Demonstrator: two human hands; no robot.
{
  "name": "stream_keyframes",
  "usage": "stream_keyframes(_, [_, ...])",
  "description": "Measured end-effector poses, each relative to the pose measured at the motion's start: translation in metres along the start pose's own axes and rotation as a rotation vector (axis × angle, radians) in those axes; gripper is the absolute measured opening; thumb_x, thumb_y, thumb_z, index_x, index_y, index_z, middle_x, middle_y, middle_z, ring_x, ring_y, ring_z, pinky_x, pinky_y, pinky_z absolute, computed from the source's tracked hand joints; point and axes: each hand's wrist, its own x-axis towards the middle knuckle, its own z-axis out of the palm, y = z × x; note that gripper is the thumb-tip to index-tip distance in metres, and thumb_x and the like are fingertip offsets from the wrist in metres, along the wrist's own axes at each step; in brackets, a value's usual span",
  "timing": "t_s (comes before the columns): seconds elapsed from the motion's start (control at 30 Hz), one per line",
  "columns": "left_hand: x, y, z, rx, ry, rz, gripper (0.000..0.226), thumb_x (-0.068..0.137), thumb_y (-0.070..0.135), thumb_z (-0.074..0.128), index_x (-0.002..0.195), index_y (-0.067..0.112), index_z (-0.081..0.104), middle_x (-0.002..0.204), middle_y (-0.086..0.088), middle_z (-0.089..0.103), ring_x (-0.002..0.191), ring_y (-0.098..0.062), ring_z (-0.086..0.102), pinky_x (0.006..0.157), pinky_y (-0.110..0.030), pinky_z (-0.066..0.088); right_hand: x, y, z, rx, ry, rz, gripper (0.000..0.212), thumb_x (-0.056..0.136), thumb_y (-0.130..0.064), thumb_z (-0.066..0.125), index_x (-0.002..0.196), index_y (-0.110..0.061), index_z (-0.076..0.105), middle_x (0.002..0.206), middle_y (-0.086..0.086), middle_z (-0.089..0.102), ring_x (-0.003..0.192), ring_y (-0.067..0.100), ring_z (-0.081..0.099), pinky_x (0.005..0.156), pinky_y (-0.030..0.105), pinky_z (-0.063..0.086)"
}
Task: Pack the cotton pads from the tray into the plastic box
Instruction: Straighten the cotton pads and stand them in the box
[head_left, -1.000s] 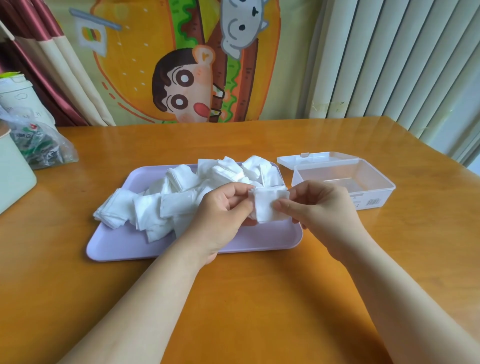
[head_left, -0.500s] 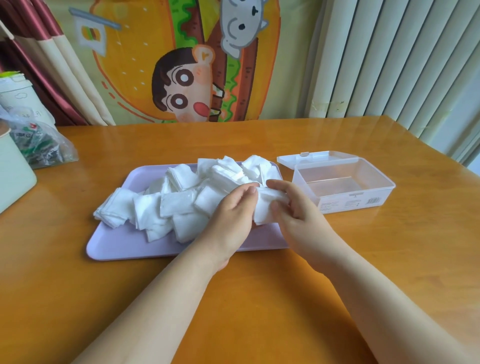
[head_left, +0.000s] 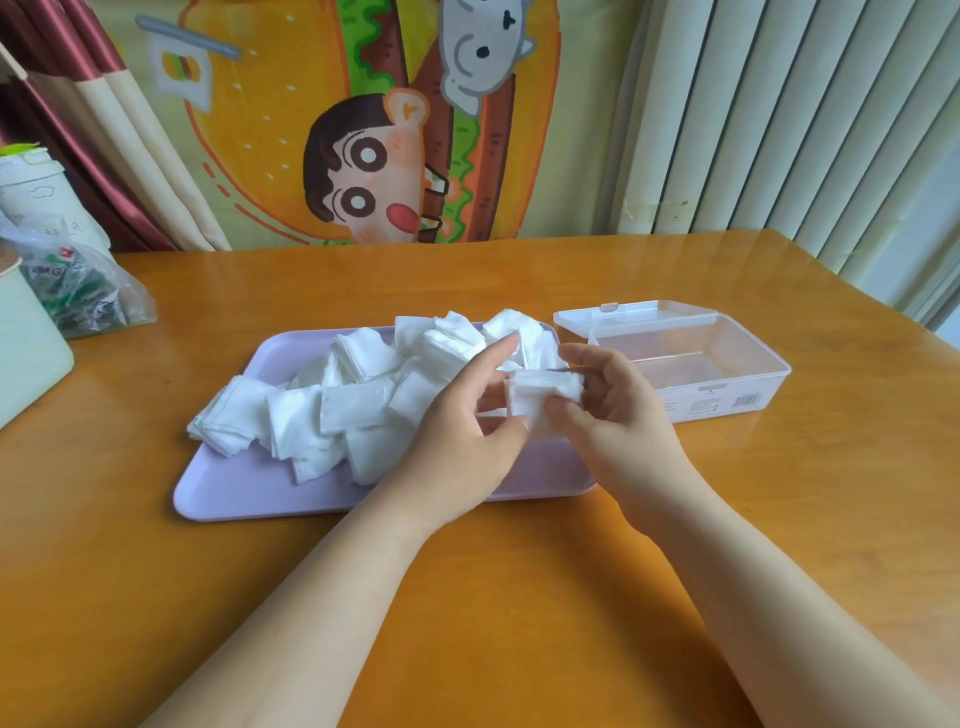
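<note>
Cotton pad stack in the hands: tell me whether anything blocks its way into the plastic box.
Nothing visible does. Left hand and right hand hold the stack of cotton pads over the right end of the tray; the plastic box stands just to its right, lid flipped open behind.

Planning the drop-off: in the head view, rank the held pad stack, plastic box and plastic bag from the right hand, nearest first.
1. stack of cotton pads, gripped by the right hand itself, over the tray.
2. plastic box, just to its right.
3. plastic bag, far left.
</note>
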Motion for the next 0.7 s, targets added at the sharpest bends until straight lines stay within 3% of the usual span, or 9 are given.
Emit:
stream_keyframes(0.1, [0.000, -0.004, -0.001, 0.002, 0.031, 0.083, 0.056, 0.100, 0.005, 0.063, 0.134, 0.049, 0.064, 0.125, 0.010, 0.073, 0.111, -0.012, 0.071, 0.105, -0.038, 0.055, 0.002, -0.002, -0.002, 0.067, -0.017, 0.034, 0.046, 0.090, -0.011, 0.075, 0.131, -0.026, 0.061, 0.087, 0.005, 0.070, 0.091, 0.019, 0.067, 0.089, 0.047, 0.056])
stream_keyframes(0.2, [0.003, -0.007, -0.001, -0.031, 0.031, 0.099, 0.048, 0.100, 0.002, 0.063, 0.133, 0.036, 0.068, 0.121, 0.005, 0.076, 0.112, -0.016, 0.073, 0.102, -0.041, 0.057, 0.001, -0.010, -0.010, 0.116, -0.120, 0.115, 0.041, 0.094, -0.014, 0.077, 0.133, -0.013, 0.064, 0.107, 0.009, 0.080, 0.107, 0.024, 0.076, 0.099, 0.045, 0.059])
stream_keyframes(0.3, [0.002, -0.006, -0.001, 0.028, -0.001, 0.128, 0.050, 0.096, 0.007, 0.068, 0.139, 0.031, 0.063, 0.139, 0.012, 0.064, 0.129, -0.013, 0.062, 0.106, -0.039, 0.055, -0.003, -0.014, -0.012, 0.062, -0.171, 0.131, 0.020, 0.097, -0.021, 0.074, 0.110, -0.006, 0.078, 0.103, 0.015, 0.080, 0.104, 0.033, 0.076, 0.092, 0.044, 0.062])
stream_keyframes(0.4, [0.001, -0.004, 0.002, 0.275, -0.056, 0.206, 0.077, 0.085, 0.023, 0.082, 0.153, 0.029, 0.047, 0.157, 0.020, 0.044, 0.146, 0.006, 0.037, 0.117, -0.023, 0.038, -0.002, -0.015, -0.012, -0.009, -0.095, 0.120, 0.019, 0.096, -0.024, 0.075, 0.096, -0.006, 0.080, 0.093, 0.018, 0.079, 0.092, 0.035, 0.076, 0.080, 0.040, 0.064])
stream_keyframes(0.47, [0.001, 0.002, 0.005, 0.379, -0.037, 0.175, 0.083, 0.081, 0.039, 0.086, 0.153, 0.033, 0.046, 0.150, 0.021, 0.051, 0.137, 0.006, 0.046, 0.110, -0.021, 0.043, -0.003, -0.017, -0.012, -0.058, -0.072, 0.108, 0.020, 0.094, -0.026, 0.076, 0.090, -0.006, 0.079, 0.087, 0.019, 0.078, 0.077, 0.027, 0.074, 0.072, 0.038, 0.060])
stream_keyframes(0.53, [0.004, 0.004, 0.008, 0.400, 0.048, 0.186, 0.057, 0.080, 0.041, 0.084, 0.133, 0.038, 0.062, 0.122, 0.018, 0.070, 0.109, -0.007, 0.065, 0.091, -0.033, 0.057, -0.005, -0.022, -0.011, -0.070, -0.067, 0.103, 0.019, 0.093, -0.028, 0.078, 0.089, -0.009, 0.079, 0.086, 0.016, 0.078, 0.074, 0.020, 0.071, 0.074, 0.046, 0.059])
stream_keyframes(0.6, [0.006, 0.006, 0.011, 0.422, 0.119, 0.202, 0.037, 0.081, 0.039, 0.081, 0.114, 0.038, 0.066, 0.099, 0.015, 0.073, 0.089, -0.012, 0.067, 0.075, -0.039, 0.059, -0.008, -0.025, -0.008, -0.061, -0.061, 0.124, 0.013, 0.090, -0.028, 0.080, 0.090, -0.015, 0.080, 0.087, 0.013, 0.078, 0.078, 0.020, 0.071, 0.081, 0.050, 0.060])
stream_keyframes(0.7, [0.013, 0.016, 0.016, 0.386, 0.140, 0.168, 0.038, 0.081, 0.038, 0.082, 0.115, 0.042, 0.065, 0.095, 0.017, 0.072, 0.082, -0.005, 0.065, 0.074, -0.035, 0.059, -0.008, -0.033, -0.011, -0.053, 0.010, 0.119, 0.008, 0.088, -0.023, 0.079, 0.089, -0.014, 0.080, 0.087, 0.017, 0.077, 0.078, 0.024, 0.071, 0.081, 0.051, 0.059])
